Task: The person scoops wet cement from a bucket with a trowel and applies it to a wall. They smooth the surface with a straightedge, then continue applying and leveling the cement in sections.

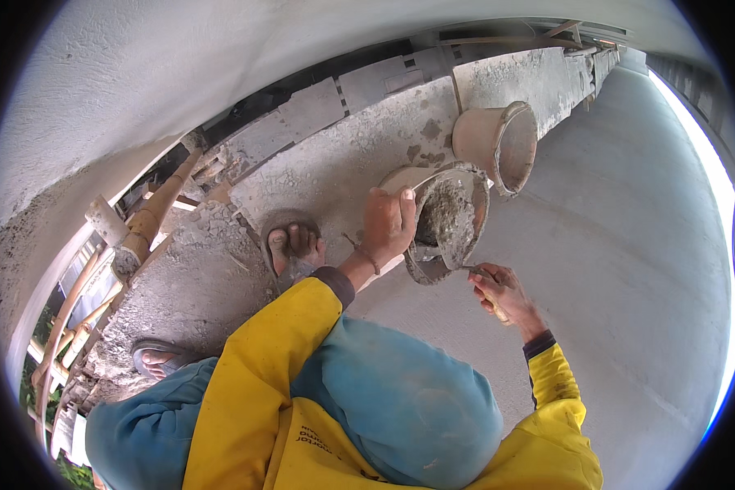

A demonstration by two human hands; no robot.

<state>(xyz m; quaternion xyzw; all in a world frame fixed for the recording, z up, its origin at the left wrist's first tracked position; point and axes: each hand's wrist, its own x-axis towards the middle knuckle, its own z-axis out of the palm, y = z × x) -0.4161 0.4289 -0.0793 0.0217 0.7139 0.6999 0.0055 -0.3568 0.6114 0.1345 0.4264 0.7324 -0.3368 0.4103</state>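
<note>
A mortar-crusted bucket (480, 189) lies tilted in front of me, its mouth turned toward the smooth wall, with wet grey mortar (445, 216) inside. My left hand (388, 224) is closed on the near side of its rim, thumb up along the edge. In my right hand (500, 294) is a trowel (488, 300), gripped by its handle. The trowel's front end reaches the bucket's lower rim; its blade is smeared with mortar and hard to tell from the load.
A second bucket (475, 140) lies tipped just beyond. Mortar-spattered planks (343, 159) run beneath my sandalled feet (298, 245). Bamboo poles (159, 208) stand at the left, beside a gap showing greenery below. A smooth grey wall (629, 245) fills the right side.
</note>
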